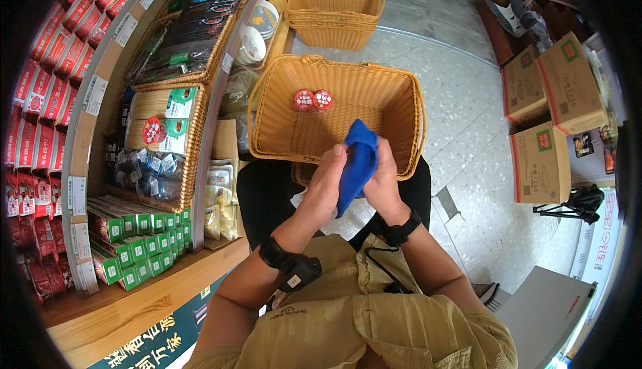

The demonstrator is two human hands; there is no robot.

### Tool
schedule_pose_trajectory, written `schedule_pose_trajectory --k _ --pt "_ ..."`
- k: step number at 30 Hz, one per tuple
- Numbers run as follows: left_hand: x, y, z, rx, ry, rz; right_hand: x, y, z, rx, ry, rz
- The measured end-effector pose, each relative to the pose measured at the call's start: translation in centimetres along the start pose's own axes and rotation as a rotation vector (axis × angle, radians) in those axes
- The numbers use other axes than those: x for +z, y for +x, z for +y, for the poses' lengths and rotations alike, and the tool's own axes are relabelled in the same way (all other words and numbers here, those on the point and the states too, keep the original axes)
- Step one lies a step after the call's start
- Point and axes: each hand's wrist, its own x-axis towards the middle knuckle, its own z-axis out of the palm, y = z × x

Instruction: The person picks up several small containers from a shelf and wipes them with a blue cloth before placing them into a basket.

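A blue cloth hangs between both of my hands, just above the near rim of a woven wicker basket. My left hand grips the cloth's left side and my right hand closes on its right side. Inside the basket, near the far wall, lie two small round red-lidded containers. Each of my wrists wears a black band.
Wooden shelves on my left hold wicker trays of packaged goods, green boxes and red packets. A stack of wicker baskets stands beyond. Cardboard boxes sit on the speckled floor at right.
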Motion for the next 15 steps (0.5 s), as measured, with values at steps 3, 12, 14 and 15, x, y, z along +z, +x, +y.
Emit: schedule_pose_trajectory --k 3,12,14,15 --pt "-0.2 -0.1 -0.1 0.033 0.038 0.006 0.4 0.0 0.3 -0.008 0.096 0.125" --pt "-1.9 1.6 0.1 -0.122 -0.174 0.057 -0.5 -0.3 2.6 0.425 0.803 0.174" --pt "-3.4 3.2 0.6 -0.138 -0.174 0.094 -1.2 -0.5 3.1 0.529 0.932 0.185" --pt "-4.6 4.4 0.7 -0.176 -0.138 0.105 -1.4 -0.6 3.7 0.552 0.954 0.200"
